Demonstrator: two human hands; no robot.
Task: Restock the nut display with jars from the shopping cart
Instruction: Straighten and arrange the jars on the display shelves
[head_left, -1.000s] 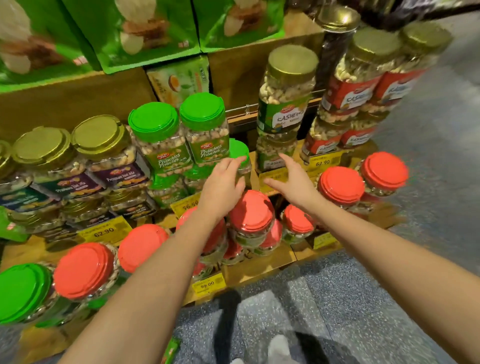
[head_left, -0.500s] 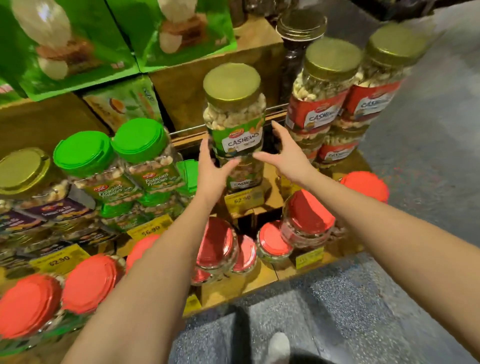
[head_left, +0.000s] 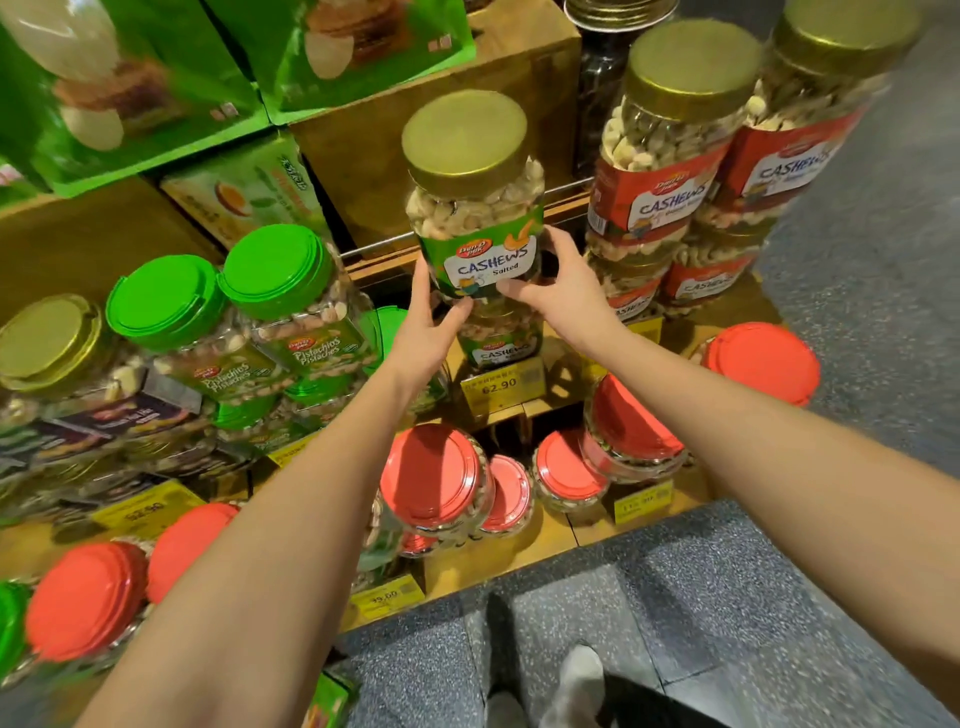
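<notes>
A clear jar of salted cashews (head_left: 475, 208) with a gold lid and green label stands stacked on a second green-label cashew jar (head_left: 501, 338) on the wooden display shelf (head_left: 550, 525). My left hand (head_left: 428, 322) holds the upper jar's lower left side. My right hand (head_left: 563, 283) holds its lower right side. The jar stands upright between both palms. No shopping cart is in view.
Red-label cashew jars (head_left: 670, 171) stand stacked to the right. Green-lid pistachio jars (head_left: 280, 306) and gold-lid mixed-nut jars (head_left: 57, 353) fill the left. Red-lid jars (head_left: 434, 480) crowd the lower tier. Yellow price tags (head_left: 501, 384) line the shelf edges. Grey speckled floor (head_left: 701, 597) lies below.
Both hands rose from the red-lid jars to the green-label cashew jar and closed on its lower sides. The view came closer to the shelf.
</notes>
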